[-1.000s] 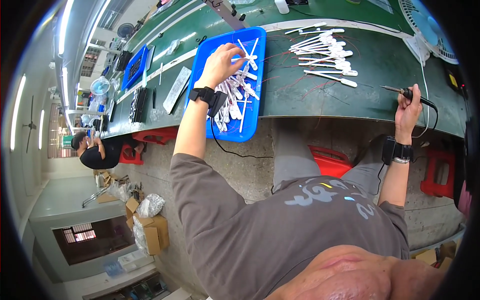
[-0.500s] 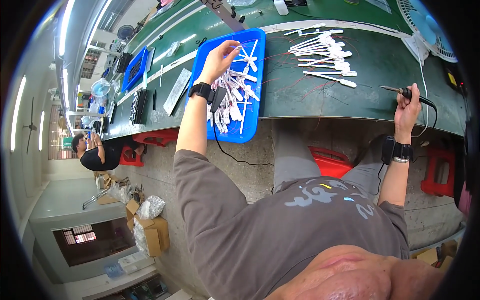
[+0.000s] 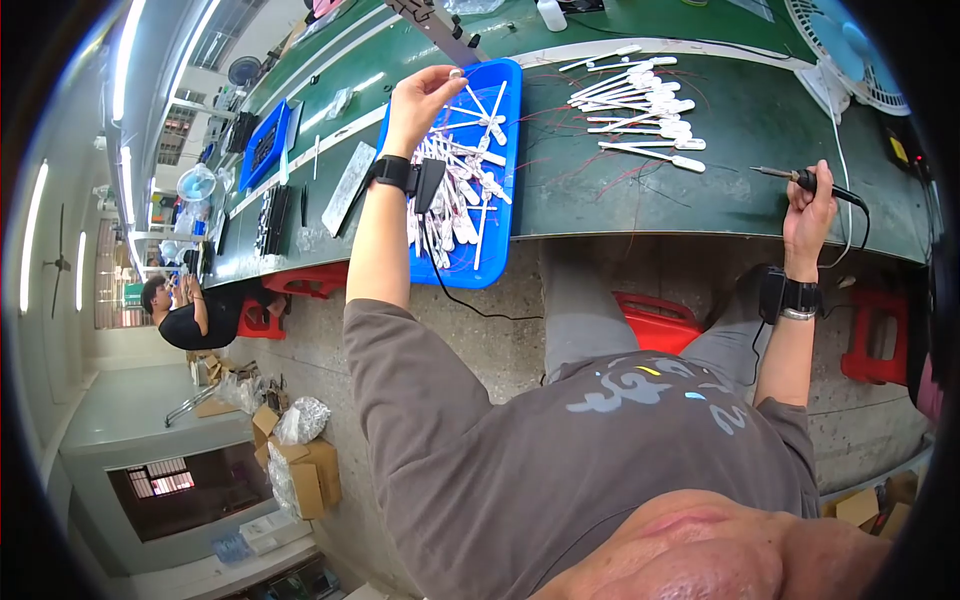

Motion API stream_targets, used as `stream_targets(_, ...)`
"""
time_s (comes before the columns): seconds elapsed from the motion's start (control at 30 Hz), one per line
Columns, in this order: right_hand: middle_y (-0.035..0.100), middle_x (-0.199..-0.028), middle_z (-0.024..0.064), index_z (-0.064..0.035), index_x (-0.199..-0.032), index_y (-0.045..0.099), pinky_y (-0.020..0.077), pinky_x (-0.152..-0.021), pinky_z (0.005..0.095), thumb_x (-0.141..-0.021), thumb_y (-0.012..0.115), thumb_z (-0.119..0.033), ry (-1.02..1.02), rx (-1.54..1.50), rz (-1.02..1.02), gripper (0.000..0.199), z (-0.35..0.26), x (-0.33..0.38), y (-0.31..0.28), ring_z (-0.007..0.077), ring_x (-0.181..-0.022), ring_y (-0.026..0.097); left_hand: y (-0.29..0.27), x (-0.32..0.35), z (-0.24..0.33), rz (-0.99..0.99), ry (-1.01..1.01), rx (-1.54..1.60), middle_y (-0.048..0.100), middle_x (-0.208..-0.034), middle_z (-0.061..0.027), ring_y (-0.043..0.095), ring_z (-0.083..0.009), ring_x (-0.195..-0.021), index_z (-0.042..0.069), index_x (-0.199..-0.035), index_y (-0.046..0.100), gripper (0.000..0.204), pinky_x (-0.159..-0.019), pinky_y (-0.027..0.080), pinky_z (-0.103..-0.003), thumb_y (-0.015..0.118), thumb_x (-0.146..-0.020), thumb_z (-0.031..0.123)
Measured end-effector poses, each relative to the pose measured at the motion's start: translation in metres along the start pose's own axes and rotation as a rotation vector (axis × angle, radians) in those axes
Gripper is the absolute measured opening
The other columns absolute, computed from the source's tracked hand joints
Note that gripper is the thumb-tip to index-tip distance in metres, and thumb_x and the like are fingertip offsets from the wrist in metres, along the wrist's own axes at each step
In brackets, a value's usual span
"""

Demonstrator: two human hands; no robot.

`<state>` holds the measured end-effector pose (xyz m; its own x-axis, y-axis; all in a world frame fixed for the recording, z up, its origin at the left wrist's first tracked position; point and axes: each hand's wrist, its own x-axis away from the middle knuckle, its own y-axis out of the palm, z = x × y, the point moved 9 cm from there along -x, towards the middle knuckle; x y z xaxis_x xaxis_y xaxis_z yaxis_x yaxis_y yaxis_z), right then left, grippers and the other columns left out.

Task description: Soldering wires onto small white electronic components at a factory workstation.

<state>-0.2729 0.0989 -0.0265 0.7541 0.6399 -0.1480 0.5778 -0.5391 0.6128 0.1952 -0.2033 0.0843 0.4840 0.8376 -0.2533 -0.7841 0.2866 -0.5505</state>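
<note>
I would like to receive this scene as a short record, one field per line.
Left hand: at the tray's far-left corner; grip unclear
Right hand: holds soldering iron, tip pointing left
Tray: blue, with heaped white pieces
Table: green; a row of white sticks lies right of the tray
Fan: far right, white and blue

One soldering iron (image 3: pixel 806 180), two blue trays (image 3: pixel 500 232) (and two black wristbands (image 3: pixel 391 172)).

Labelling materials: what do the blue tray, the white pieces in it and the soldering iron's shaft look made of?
Blue tray: probably moulded plastic, glossy; uniform colour, rounded corners.
White pieces: likely smooth plastic, evenly opaque; type unclear.
Soldering iron's shaft: apparently metal, greyish, slim; finish too small to judge.
</note>
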Motion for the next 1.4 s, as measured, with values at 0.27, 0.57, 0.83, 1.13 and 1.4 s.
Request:
stream_targets(0.27, 0.040, -0.062, -0.0044, -0.0063, -0.082, 0.057, 0.0269, -0.050, 0.0230, -0.097, 0.058, -0.026, 0.009, 0.002, 0.024, 0.025, -0.001, 0.001, -0.003, 0.0049, -0.053, 0.031, 0.025, 0.007, 0.002, -0.097, 0.028, -0.417, 0.071, -0.098, -0.0066, 0.065, -0.0099, -0.089, -0.001, -0.121, 0.063, 0.034, -0.083, 0.051, -0.024, 0.065, -0.092, 0.017)
stream_targets(0.57, 0.040, -0.062, -0.0041, -0.0060, -0.080, 0.056, 0.0275, -0.051, 0.0231, -0.097, 0.058, -0.026, 0.024, 0.005, 0.031, 0.026, -0.002, 0.004, 0.005, 0.0050, -0.054, 0.031, -0.007, 0.005, 0.016, -0.005, 0.050, 0.145, 0.071, -0.102, -0.0090, 0.066, -0.0140, -0.096, -0.001, -0.122, 0.063, 0.030, -0.085, 0.050, -0.025, 0.061, -0.095, 0.013)
stream_targets(0.83, 0.040, -0.062, -0.0041, -0.0057, -0.081, 0.056, 0.0280, -0.051, 0.0232, -0.097, 0.058, -0.026, 0.031, 0.002, 0.019, 0.026, 0.000, 0.003, 0.003, 0.0051, -0.054, 0.032, -0.046, 0.004, 0.068, 0.375, 0.262, 0.165, 0.071, -0.100, -0.0079, 0.065, -0.0099, -0.087, 0.001, -0.120, 0.065, 0.028, -0.079, 0.050, -0.022, 0.062, -0.095, 0.013)
stream_targets(1.13, 0.040, -0.062, -0.0039, -0.0061, -0.081, 0.056, 0.0275, -0.052, 0.0232, -0.098, 0.058, -0.026, 0.040, 0.000, 0.005, 0.026, 0.000, 0.005, 0.006, 0.0054, -0.054, 0.031, -0.008, 0.002, 0.047, 0.132, 0.163, -0.247, 0.071, -0.098, -0.0060, 0.066, -0.0094, -0.083, 0.004, -0.124, 0.063, 0.031, -0.077, 0.052, -0.023, 0.062, -0.094, 0.012)
stream_targets(1.4, 0.039, -0.062, -0.0045, -0.0068, -0.080, 0.055, 0.0268, -0.051, 0.0234, -0.098, 0.057, -0.025, 0.034, -0.003, 0.010, 0.026, -0.001, 0.004, 0.004, 0.0049, -0.054, 0.031, -0.016, 0.005, 0.017, -0.015, 0.024, -0.121, 0.068, -0.111, -0.0071, 0.063, -0.0101, -0.094, 0.002, -0.128, 0.059, 0.033, -0.083, 0.050, -0.023, 0.057, -0.097, 0.012)
